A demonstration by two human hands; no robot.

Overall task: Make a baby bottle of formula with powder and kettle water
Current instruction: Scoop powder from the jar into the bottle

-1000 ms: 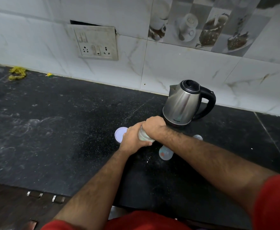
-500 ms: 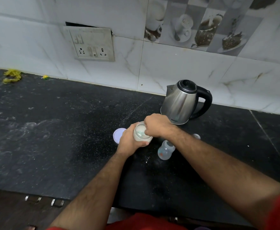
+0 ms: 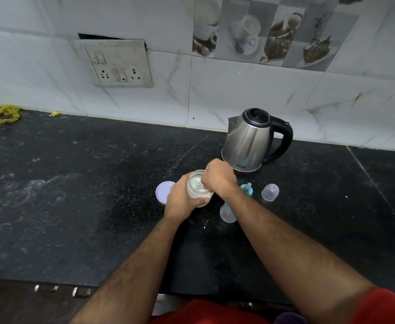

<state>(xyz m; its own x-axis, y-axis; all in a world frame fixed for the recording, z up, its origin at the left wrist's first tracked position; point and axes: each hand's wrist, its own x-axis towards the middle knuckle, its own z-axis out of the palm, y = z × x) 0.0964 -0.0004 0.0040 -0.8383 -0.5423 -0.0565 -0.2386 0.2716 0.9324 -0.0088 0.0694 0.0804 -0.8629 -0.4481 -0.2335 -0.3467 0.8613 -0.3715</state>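
Powder jar [image 3: 197,191] is open now. A second ago the right hand [image 3: 218,176] sat capped over its mouth; half a second ago the mouth was already showing, and now that hand's fingers are down inside it. Jar lid [image 3: 165,191] lies flat on the bench [image 3: 74,195] just left of the jar, same spot throughout.

Left hand [image 3: 182,199] grip: fingers wrapped round the jar body, holding it near the bench, slightly tilted towards me. Right grip: fingers curled together inside the mouth. There's a pale green-blue shape under them, probably the scoop, but it's too hidden to call, so I can't say for sure what they're pinching.

Bottle [image 3: 226,212] stands open on the bench just right of the jar, partly behind the right forearm. Teat ring [image 3: 246,189] and clear cap [image 3: 270,192] lie further right, apart from each other. Kettle [image 3: 250,142] is behind the hands, lid down, untouched.

My read: we're at the powder dosing step, scoop being fetched. Nothing looks to be in the bottle yet, though the view is poor. Next move needs a level scoop carried the short hop right to the bottle mouth; a few white specks on the bench show spill is the risk.
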